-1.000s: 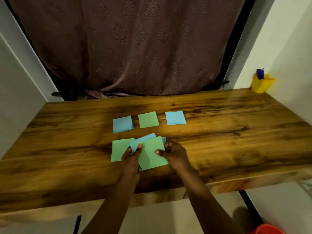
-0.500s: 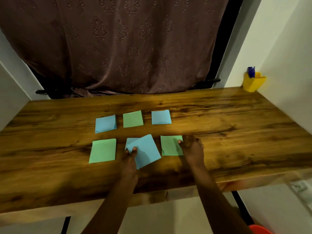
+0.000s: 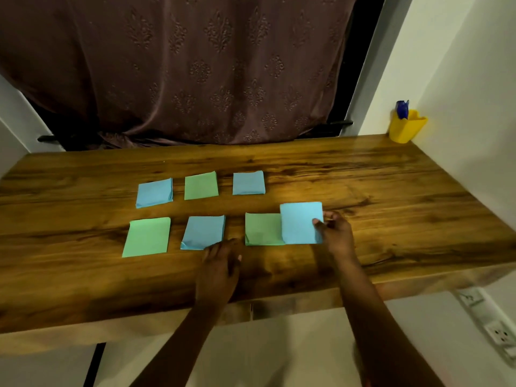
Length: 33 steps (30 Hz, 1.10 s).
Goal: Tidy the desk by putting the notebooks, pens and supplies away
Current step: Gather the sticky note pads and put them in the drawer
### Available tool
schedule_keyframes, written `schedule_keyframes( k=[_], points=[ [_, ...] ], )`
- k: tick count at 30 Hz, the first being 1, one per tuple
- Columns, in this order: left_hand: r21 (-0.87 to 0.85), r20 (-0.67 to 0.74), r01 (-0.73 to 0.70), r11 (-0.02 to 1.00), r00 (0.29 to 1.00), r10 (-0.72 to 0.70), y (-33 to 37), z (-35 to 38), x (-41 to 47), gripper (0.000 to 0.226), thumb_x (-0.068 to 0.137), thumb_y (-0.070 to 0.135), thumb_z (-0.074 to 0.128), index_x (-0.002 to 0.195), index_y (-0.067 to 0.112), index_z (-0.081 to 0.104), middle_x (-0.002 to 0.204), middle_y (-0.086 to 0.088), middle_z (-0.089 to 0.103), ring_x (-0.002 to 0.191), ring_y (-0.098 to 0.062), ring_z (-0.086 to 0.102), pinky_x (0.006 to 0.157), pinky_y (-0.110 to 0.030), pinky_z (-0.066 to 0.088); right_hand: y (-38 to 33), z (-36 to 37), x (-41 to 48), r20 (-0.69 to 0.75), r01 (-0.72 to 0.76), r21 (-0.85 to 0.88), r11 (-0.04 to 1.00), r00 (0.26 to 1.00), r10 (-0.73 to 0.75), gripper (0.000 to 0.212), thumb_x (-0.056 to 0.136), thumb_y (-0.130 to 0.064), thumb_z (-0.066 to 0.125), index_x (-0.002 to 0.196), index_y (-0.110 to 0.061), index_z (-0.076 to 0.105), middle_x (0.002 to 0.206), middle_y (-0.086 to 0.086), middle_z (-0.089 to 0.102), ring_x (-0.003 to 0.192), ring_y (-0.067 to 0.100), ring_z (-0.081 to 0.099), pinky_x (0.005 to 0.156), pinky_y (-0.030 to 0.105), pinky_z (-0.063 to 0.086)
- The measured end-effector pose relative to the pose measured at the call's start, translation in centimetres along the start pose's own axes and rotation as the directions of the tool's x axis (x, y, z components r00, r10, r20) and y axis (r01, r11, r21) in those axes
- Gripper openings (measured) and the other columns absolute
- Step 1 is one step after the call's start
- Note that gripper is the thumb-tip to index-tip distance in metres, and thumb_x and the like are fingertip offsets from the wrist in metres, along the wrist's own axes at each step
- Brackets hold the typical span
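Desk tidy-up: R hand [image 3: 336,236] pinches a light-blue square paper note [image 3: 300,222] by its right edge, overlapping the right side of a green square note [image 3: 262,229] on the brown wooden desk [image 3: 391,205]. L hand [image 3: 220,261], fingers relaxed, rests well left; R hand is nearer.

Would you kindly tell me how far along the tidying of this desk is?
Little looks put away: only the yellow plastic cup in the far right corner holds a blue item. In hand: the right hand pinches a light blue paper square overlapping a green paper square. Left: all seven paper squares lie out on the wooden desk.
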<state>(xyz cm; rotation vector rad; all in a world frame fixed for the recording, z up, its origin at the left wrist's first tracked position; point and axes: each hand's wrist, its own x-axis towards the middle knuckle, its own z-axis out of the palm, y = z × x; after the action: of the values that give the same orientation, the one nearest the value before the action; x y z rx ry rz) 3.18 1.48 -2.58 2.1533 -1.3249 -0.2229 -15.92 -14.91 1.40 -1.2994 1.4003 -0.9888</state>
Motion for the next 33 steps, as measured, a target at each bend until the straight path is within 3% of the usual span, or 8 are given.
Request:
schedule_keyframes(
  k=[3, 5, 7, 13, 17, 23, 28, 33],
  points=[
    [0.171, 0.009, -0.061, 0.983, 0.998, 0.06, -0.4, 0.9, -0.2, 0.045, 0.09, 0.044, 0.039, 0.118, 0.014, 0.059, 0.113, -0.011, 0.065, 0.108, -0.031, 0.059, 0.091, -0.043, 0.048, 1.9, -1.3, 2.3, -0.056, 0.036, -0.375, 0.926, 0.996, -0.062, 0.027, 0.085, -0.018, 0.065, 0.109, -0.005, 0.061, 0.108, 0.019, 0.065, 0.101, 0.035, 0.06, 0.086, 0.043, 0.047],
    [0.24, -0.024, -0.083, 0.967, 0.996, 0.092, -0.3, 1.1, -0.3, 0.04, 0.086, 0.037, 0.05, 0.115, 0.012, 0.06, 0.109, -0.012, 0.066, 0.104, -0.033, 0.062, 0.086, -0.045, 0.051, 3.4, -1.4, 2.5, -0.068, 0.085, -0.647, 0.758, 0.983, -0.168, 0.036, 0.085, -0.024, 0.063, 0.115, -0.005, 0.057, 0.114, 0.022, 0.059, 0.108, 0.039, 0.052, 0.09, 0.043, 0.041],
    [0.301, -0.028, -0.115, 0.947, 0.991, 0.13, -0.1, 1.1, -0.3, 0.037, 0.086, 0.035, 0.048, 0.112, 0.012, 0.062, 0.108, -0.011, 0.067, 0.103, -0.032, 0.063, 0.084, -0.045, 0.052, 4.2, -1.3, 2.1, -0.102, 0.1, -0.753, 0.65, 0.959, -0.264, 0.043, 0.086, -0.027, 0.061, 0.12, -0.003, 0.053, 0.12, 0.024, 0.051, 0.113, 0.04, 0.045, 0.091, 0.043, 0.038],
    [0.365, -0.032, -0.186, 0.912, 0.977, 0.212, -0.6, 1.3, -0.4, 0.034, 0.088, 0.034, 0.045, 0.107, 0.015, 0.065, 0.107, -0.005, 0.067, 0.104, -0.027, 0.063, 0.083, -0.041, 0.052, 4.0, -1.1, 1.0, -0.196, 0.076, -0.741, 0.667, 0.926, -0.323, 0.045, 0.093, -0.034, 0.049, 0.127, -0.005, 0.044, 0.129, 0.022, 0.045, 0.12, 0.038, 0.039, 0.093, 0.047, 0.036],
    [0.372, -0.037, -0.217, 0.902, 0.968, 0.248, -2.2, 0.5, -1.5, 0.04, 0.089, 0.036, 0.037, 0.109, 0.013, 0.064, 0.109, -0.008, 0.067, 0.104, -0.028, 0.062, 0.081, -0.04, 0.052, 3.9, 1.7, -3.3, -0.103, 0.184, -0.764, 0.618, 0.912, -0.398, 0.043, 0.093, -0.032, 0.047, 0.129, -0.011, 0.044, 0.13, 0.017, 0.048, 0.12, 0.036, 0.042, 0.094, 0.048, 0.037],
    [0.365, -0.164, -0.155, 0.918, 0.96, 0.227, -10.7, -4.0, -6.3, 0.043, 0.092, 0.043, 0.041, 0.116, 0.015, 0.064, 0.114, -0.007, 0.067, 0.103, -0.027, 0.06, 0.081, -0.036, 0.042, 6.5, 11.4, -14.7, 0.129, 0.395, -0.795, 0.46, 0.852, -0.508, 0.04, 0.087, -0.036, 0.036, 0.109, -0.013, 0.061, 0.105, 0.014, 0.064, 0.098, 0.034, 0.059, 0.086, 0.046, 0.045],
    [0.386, -0.092, -0.171, 0.906, 0.971, 0.222, -21.9, -10.2, -11.4, 0.054, 0.095, 0.046, 0.036, 0.143, 0.022, 0.039, 0.15, -0.001, 0.036, 0.14, -0.021, 0.029, 0.112, -0.046, 0.023, 8.5, 19.6, -23.7, 0.209, 0.59, -0.653, 0.474, 0.742, -0.636, 0.04, 0.094, -0.031, 0.039, 0.122, -0.013, 0.061, 0.131, 0.008, 0.057, 0.127, 0.025, 0.046, 0.111, 0.047, 0.024],
    [0.327, -0.06, -0.018, 0.945, 0.997, 0.04, -28.3, -13.3, -16.4, 0.064, 0.094, 0.052, 0.031, 0.149, 0.023, 0.024, 0.157, -0.001, 0.018, 0.145, -0.021, 0.012, 0.113, -0.051, 0.014, 10.1, 25.9, -31.3, 0.376, 0.76, -0.426, 0.49, 0.642, -0.669, 0.036, 0.091, -0.024, 0.048, 0.123, -0.014, 0.059, 0.138, 0.009, 0.051, 0.13, 0.024, 0.043, 0.106, 0.036, 0.037]
  ],
)
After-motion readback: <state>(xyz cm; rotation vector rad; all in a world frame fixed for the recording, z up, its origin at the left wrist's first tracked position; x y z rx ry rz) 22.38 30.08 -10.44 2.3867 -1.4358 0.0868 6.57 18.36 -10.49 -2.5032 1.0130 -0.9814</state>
